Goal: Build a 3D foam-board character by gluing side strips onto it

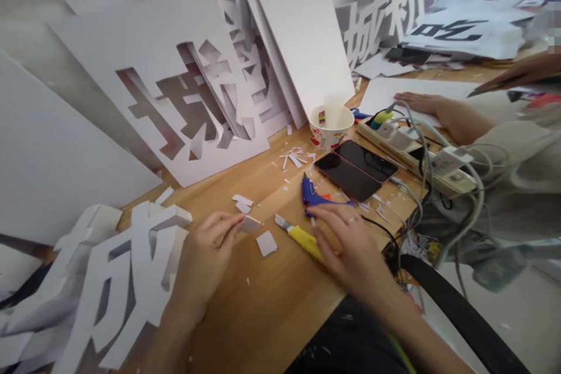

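At lower centre, the left hand (pixel 209 248) had a small white board piece (pixel 250 224) pinched between thumb and fingers, just above the wooden table (pixel 258 310)! Over to the right, the right hand (pixel 353 242) curled in with its fingertips at the blue glue gun (pixel 309 191); whether they gripped it, one could not tell. A yellow utility knife (pixel 307 241) lay partly under that hand, blade out towards the centre, and a loose white square (pixel 266 243) sat between the blade and the left hand

Lower left, a thick white cut-out character (pixel 146 251) crowded in beside the left arm! Upper left stood the big white stencil board (pixel 131 49), a character cut clean through it. Upper centre right, a paper bowl (pixel 326 135) stood just behind two dark phones (pixel 356 169) lying side by side, with white scraps (pixel 294 158) to their left. And at right, a co-worker's hand (pixel 423 103) lay flat on a white sheet (pixel 381 93), behind the crowded power strip (pixel 456 183)
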Available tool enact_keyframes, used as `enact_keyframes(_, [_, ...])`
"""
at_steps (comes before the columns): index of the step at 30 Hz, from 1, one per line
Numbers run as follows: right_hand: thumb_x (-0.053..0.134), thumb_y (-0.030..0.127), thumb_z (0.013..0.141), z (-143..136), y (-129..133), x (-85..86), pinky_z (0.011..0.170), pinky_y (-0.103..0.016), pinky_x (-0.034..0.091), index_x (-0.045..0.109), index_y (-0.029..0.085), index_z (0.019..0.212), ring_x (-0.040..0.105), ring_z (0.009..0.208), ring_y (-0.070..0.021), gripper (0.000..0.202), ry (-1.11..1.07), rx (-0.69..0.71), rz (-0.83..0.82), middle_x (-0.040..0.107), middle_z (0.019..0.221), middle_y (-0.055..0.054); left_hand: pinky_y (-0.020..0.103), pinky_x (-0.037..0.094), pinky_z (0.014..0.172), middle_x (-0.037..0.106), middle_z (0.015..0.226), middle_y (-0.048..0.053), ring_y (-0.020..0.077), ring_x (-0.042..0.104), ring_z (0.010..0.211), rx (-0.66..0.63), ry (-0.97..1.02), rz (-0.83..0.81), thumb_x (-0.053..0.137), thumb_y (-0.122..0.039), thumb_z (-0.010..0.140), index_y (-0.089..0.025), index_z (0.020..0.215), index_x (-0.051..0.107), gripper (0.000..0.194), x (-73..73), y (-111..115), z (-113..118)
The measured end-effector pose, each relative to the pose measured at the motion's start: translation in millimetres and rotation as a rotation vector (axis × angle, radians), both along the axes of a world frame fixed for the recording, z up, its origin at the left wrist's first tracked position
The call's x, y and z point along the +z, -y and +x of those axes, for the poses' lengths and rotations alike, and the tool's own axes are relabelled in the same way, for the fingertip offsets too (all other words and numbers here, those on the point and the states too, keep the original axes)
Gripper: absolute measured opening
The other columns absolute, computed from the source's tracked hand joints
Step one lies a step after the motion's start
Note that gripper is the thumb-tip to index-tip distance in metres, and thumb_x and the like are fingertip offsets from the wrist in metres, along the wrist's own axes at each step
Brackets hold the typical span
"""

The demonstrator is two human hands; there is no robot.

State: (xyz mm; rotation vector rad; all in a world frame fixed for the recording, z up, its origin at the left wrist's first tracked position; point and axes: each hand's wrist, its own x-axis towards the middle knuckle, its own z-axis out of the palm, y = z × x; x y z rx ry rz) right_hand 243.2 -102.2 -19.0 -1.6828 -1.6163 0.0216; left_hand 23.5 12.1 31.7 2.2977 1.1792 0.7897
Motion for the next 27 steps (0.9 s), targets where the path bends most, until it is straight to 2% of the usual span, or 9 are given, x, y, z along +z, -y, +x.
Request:
enact_keyframes(2, [0.051,0.012,0.094,-33.3,9.1,-5.7,0.082,-0.032,0.056,0.059,0.017,0.112,0.063,0.096,-0.0195,0.021,-0.217,0.058,0.017,0.066,0.105,-0.01,0.028,0.049,0.068,0.073,0.084,0.002,0.0166,0.067,0.076,-0.058,-0.071,0.031,0.054,-0.026,0.092,-0.025,0.097,0.076,0.023,-6.4,-0.3,2.2])
enact_keyframes(5, [0.05,0.006,0.091,-69.3,15.1,-25.8,0.089,-0.038,0.057,0.06,0.015,0.115,0.062,0.105,-0.0228,0.027,-0.218,0.135,0.008,0.065,0.115,-0.013,0.029,0.048,0.068,0.071,0.082,0.004,0.0172,0.065,0.076,-0.085,-0.161,0.127,0.052,-0.022,0.093,-0.024,0.1,0.075,0.025,-15.5,0.4,5.5])
enact_keyframes(7, [0.049,0.004,0.089,-78.8,15.7,-38.6,0.096,-0.044,0.055,0.06,0.011,0.121,0.059,0.112,-0.0264,0.034,-0.153,0.177,0.004,0.064,0.122,-0.016,0.03,0.048,0.069,0.071,0.084,0.004,0.0173,0.064,0.078,-0.09,-0.219,0.166,0.05,-0.02,0.093,-0.022,0.102,0.075,0.027,-20.5,1.8,7.9])
enact_keyframes(11, [0.051,0.004,0.088,-76.4,17.1,-48.9,0.096,-0.047,0.055,0.061,0.007,0.122,0.06,0.112,-0.0285,0.036,-0.092,0.226,-0.05,0.067,0.122,-0.017,0.03,0.047,0.071,0.071,0.086,0.004,0.0173,0.064,0.08,-0.126,-0.285,0.186,0.047,-0.018,0.095,-0.02,0.105,0.073,0.028,-28.2,4.1,12.8])
enact_keyframes(17, [0.046,0.006,0.091,-74.0,19.4,-49.0,0.093,-0.048,0.055,0.063,0.009,0.119,0.06,0.111,-0.0287,0.033,-0.1,0.234,-0.096,0.066,0.128,-0.014,0.03,0.048,0.07,0.071,0.086,0.006,0.018,0.064,0.078,-0.138,-0.299,0.194,0.047,-0.02,0.095,-0.019,0.101,0.074,0.027,-34.3,4.4,16.3])
enact_keyframes(22, [0.048,0.004,0.089,-75.0,18.2,-50.1,0.092,-0.048,0.055,0.066,0.006,0.113,0.058,0.111,-0.0289,0.03,-0.107,0.245,-0.09,0.066,0.127,-0.015,0.032,0.048,0.073,0.072,0.088,0.007,0.0198,0.065,0.081,-0.125,-0.326,0.176,0.047,-0.02,0.095,-0.019,0.103,0.074,0.028,-35.0,3.8,15.3])
enact_keyframes(27, [0.048,0.005,0.089,-73.9,17.6,-48.0,0.092,-0.045,0.054,0.067,0.009,0.109,0.058,0.109,-0.0277,0.027,-0.117,0.231,-0.099,0.067,0.126,-0.013,0.033,0.048,0.074,0.072,0.089,0.008,0.0211,0.065,0.083,-0.126,-0.31,0.155,0.048,-0.02,0.094,-0.018,0.101,0.074,0.027,-36.7,2.9,15.1])
